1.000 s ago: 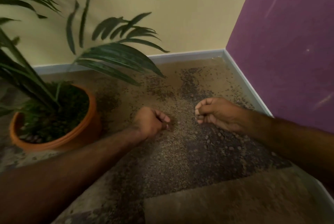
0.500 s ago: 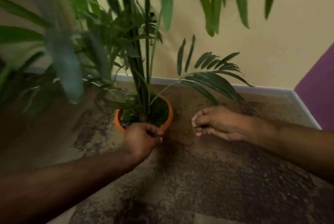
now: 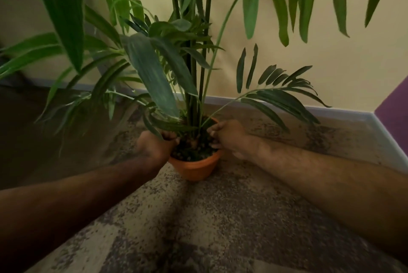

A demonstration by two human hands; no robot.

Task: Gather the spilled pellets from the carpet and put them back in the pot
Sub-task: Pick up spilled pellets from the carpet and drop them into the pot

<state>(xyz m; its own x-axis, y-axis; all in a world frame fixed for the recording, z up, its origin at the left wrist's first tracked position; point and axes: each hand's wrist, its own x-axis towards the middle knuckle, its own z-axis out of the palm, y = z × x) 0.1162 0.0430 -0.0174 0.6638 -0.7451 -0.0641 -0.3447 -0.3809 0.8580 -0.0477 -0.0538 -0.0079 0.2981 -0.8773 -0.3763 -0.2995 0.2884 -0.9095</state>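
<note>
An orange pot (image 3: 194,168) with a tall green palm (image 3: 154,74) stands on the mottled carpet (image 3: 220,217) near the wall. Its top is filled with dark pellets (image 3: 192,151). My left hand (image 3: 155,146) is a closed fist over the pot's left rim. My right hand (image 3: 227,137) hovers over the right rim with its fingers curled down toward the filling. Whatever pellets the hands carry are hidden by the fingers. Dark scattered pellets (image 3: 318,138) lie on the carpet to the right, near the skirting.
A cream wall with a grey skirting board (image 3: 331,112) runs behind the pot and meets a purple wall (image 3: 395,107) at the right. Long fronds (image 3: 280,98) hang low over the pot and over both hands. The left side lies in dark shadow.
Both hands left the pellet-strewn carpet near the corner and moved left to the pot, still curled closed. The view swung left and up, so the pot now sits in the centre.
</note>
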